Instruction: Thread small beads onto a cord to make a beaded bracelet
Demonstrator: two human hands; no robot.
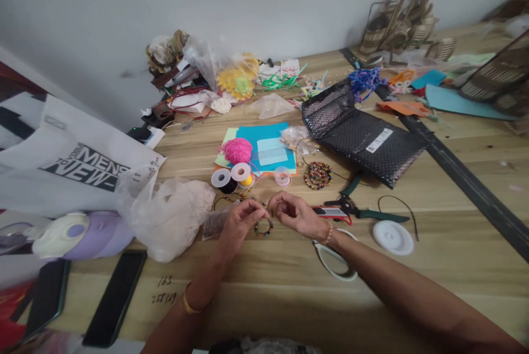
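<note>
Tight spot, bit of room up close

The beaded bracelet (263, 234) is set mid-way across the desk (268, 299), right at the fingertips. Its top is pinched by the fingers of the left hand (246, 215); those of the right hand (300, 215) are curled beside it, grip can't be told. Left side's kinda crowded by a plastic bag (165, 227), far side by spools (221, 178), right by scissors (345, 278). More room's left nearer, between the forearms (219, 271).

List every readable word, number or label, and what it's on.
"MENS": white bag
"NEW-": same bag
"TO VOGUE", apparently: same bag, sideways
"165": handwritten on table
"258369", last digits uncertain: table, below "165"
Too small or blurred: bag's remaining print, label on black mailer.
</note>
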